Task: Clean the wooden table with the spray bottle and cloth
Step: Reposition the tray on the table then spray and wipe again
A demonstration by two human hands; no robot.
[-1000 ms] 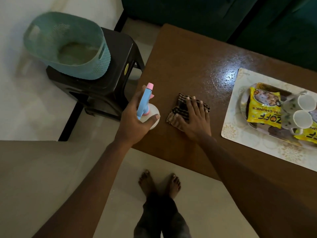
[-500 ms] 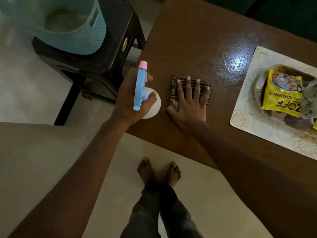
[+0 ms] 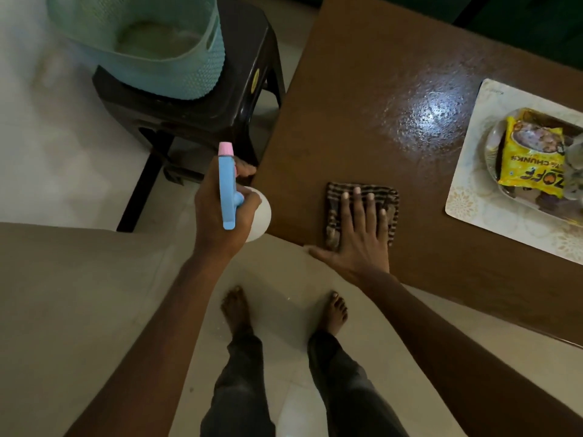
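Observation:
My left hand (image 3: 220, 212) grips a white spray bottle (image 3: 227, 187) with a blue head and pink nozzle, held just off the near left corner of the wooden table (image 3: 362, 99). A folded brown striped cloth (image 3: 391, 206) lies on the table near its front edge. My right hand (image 3: 359, 231) presses flat on the cloth with the fingers spread and the thumb out over the table's edge. A wet shiny patch glistens on the wood further back.
A patterned placemat (image 3: 467, 187) at the right holds a tray with yellow snack packets (image 3: 530, 156). Left of the table a dark plastic stool (image 3: 239, 99) carries a teal basket (image 3: 164, 67). My bare feet (image 3: 236, 310) stand on the pale floor.
My right hand has slid the cloth toward the table's front edge. The left hand with the bottle has drifted slightly off the table corner.

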